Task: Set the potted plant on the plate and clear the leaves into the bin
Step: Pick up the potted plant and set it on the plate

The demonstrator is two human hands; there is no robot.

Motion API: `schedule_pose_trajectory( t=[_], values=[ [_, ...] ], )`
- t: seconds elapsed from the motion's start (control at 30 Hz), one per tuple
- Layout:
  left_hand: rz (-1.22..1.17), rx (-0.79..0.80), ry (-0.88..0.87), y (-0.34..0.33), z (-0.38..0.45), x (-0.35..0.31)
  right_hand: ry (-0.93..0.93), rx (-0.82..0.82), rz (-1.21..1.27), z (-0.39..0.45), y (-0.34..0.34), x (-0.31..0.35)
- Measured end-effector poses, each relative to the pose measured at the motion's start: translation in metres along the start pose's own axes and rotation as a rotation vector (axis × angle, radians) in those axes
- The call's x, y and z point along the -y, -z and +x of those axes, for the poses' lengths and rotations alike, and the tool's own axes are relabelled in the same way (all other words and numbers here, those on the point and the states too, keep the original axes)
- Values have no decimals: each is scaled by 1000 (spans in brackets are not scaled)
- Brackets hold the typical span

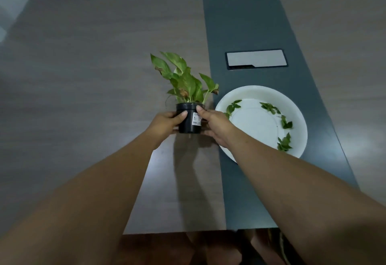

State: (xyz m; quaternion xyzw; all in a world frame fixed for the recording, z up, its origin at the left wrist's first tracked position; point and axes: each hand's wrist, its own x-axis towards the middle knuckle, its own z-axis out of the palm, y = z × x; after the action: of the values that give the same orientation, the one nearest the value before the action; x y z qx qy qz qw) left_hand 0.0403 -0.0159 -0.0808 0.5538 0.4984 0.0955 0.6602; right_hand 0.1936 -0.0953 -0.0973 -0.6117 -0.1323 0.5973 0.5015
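A small potted plant (189,116) with green leaves stands in a black pot bearing a white label, at the middle of the wooden table. My left hand (165,124) grips the pot's left side and my right hand (215,126) grips its right side. Whether the pot touches the table or hangs just above it, I cannot tell. Just to the right lies a round white plate (257,124) on the table's dark strip. Several loose green leaves (285,122) are scattered around the plate's inner ring. My right forearm covers the plate's lower left edge. No bin is in view.
A dark grey strip (240,24) runs down the table, with a rectangular silver cable hatch (255,58) behind the plate. The table's near edge (177,232) lies below my forearms. Wood surface stretches to the left and far right.
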Motion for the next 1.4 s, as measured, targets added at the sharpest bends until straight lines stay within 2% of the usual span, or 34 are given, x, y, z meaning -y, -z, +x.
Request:
schedule_pose_trajectory(
  t=[0.1,0.27,0.43,0.6,1.07,1.23,1.3,1.4],
  values=[
    [94,30,-41,-37,6,-18,54,-23,18,-19,38,17],
    [30,137,-100,-100,20,-38,150,-135,20,-37,100,29],
    [121,135,-152,-155,33,-43,209,-234,-21,-43,152,27],
    [75,135,-164,-185,42,-23,196,-302,-55,-46,182,11],
    [-7,44,-135,-197,42,18,258,-389,-108,-50,179,-34],
    [-36,38,-109,-205,36,19,311,-449,-25,-45,175,-49],
    [-85,22,-108,-205,38,21,348,-461,-54,-43,173,-52],
    [3,17,-133,-203,40,24,362,-467,-150,-48,169,-50]
  ],
)
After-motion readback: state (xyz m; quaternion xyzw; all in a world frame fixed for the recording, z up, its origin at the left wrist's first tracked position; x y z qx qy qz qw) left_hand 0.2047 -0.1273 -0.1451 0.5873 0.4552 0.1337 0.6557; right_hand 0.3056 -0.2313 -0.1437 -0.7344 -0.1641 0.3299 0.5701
